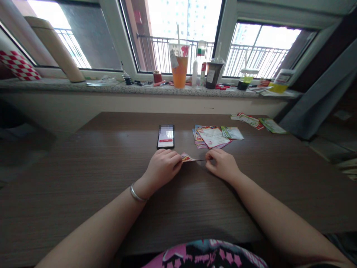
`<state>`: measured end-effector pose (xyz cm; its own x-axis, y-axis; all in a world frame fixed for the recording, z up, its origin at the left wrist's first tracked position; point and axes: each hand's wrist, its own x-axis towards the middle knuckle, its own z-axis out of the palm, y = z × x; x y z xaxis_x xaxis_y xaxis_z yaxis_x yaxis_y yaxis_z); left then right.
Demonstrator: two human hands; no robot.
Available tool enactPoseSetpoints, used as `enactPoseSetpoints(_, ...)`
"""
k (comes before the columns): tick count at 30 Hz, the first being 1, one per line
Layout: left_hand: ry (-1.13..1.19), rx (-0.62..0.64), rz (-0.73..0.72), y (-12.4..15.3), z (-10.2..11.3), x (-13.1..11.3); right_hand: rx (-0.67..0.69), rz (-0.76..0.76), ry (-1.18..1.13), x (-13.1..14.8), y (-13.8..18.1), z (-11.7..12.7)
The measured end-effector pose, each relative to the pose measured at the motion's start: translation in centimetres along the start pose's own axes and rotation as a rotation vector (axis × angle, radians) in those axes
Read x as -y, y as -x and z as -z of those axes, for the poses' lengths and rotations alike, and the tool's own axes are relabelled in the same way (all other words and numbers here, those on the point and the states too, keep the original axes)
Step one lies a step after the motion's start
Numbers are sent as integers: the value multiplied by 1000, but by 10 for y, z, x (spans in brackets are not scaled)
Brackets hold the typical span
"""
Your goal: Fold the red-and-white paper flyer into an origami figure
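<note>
A small printed paper card (187, 158), red, yellow and white, is held low over the table between my two hands. My left hand (164, 165), with a silver bangle at the wrist, is closed on its left end. On the other side, my right hand (223, 163) pinches the right end between thumb and fingers. The card tilts so that its right part shows only as a thin edge. Just beyond my right hand lies a loose pile of printed cards and leaflets (213, 137). A phone (166, 137) with its screen lit rests beyond my left hand.
More leaflets (251, 121) lie at the table's (83, 167) far right corner. The windowsill (111, 87) behind carries an orange drink cup (180, 70), a dark drink cup (214, 74), a bottle (198, 67) and small items. A curtain (320, 89) hangs at the right.
</note>
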<state>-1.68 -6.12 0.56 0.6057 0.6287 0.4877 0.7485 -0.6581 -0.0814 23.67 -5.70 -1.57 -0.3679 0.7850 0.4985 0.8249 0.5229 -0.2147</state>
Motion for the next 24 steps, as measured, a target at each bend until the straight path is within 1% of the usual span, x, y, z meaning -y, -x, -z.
enactPoseSetpoints(12,11,64,52,1,1,5,31,-50,14,-13,1,4)
enactPoseSetpoints(18,-7,68,46,4,-2,5,50,-51,49,-16,1,3)
enactPoseSetpoints(21,-12,99,21,5,-3,6,48,-80,87,-19,1,1)
enactPoseSetpoints(24,7,121,-7,5,-5,5,22,-84,62,-18,1,1)
